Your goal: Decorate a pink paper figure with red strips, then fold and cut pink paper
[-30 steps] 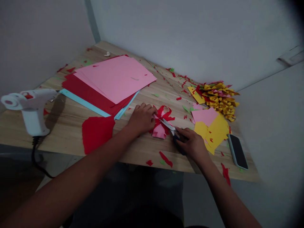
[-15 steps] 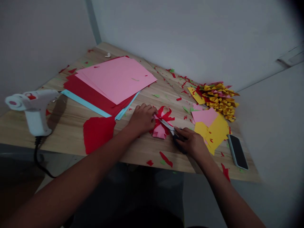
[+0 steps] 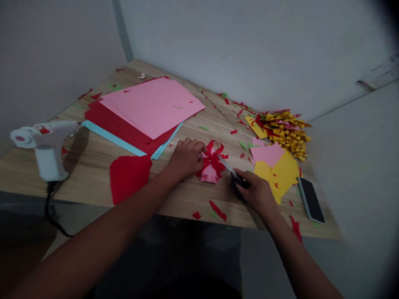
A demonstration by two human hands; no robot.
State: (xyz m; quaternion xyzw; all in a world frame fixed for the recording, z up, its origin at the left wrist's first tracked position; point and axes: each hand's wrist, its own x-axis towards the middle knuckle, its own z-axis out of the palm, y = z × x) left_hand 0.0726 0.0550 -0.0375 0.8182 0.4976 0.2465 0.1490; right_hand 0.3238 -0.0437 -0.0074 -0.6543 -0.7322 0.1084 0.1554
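Note:
My left hand [image 3: 188, 157] is closed on the left edge of a red and pink paper flower [image 3: 211, 166], which lies on the wooden table. Curled red strips show at the flower's top, and a folded pink part points toward me. In my right hand [image 3: 254, 187] is a pair of scissors [image 3: 229, 166] with dark handles. The blades point up and left, their tips at the flower's right side. Whether the tips touch the paper, I cannot tell.
Pink sheets [image 3: 152, 104] lie over red and light blue ones. A white glue gun [image 3: 51, 145] stands at left, near a red paper piece [image 3: 129, 176]. At right are yellow paper [image 3: 285, 170], a folded yellow paper bundle [image 3: 288, 133] and a phone [image 3: 311, 199]. Red and green scraps are scattered around.
The scissors in my right hand have drawn back right from the flower's centre, leaving more of its red strips visible. My left hand stays on the flower. The view has shifted slightly.

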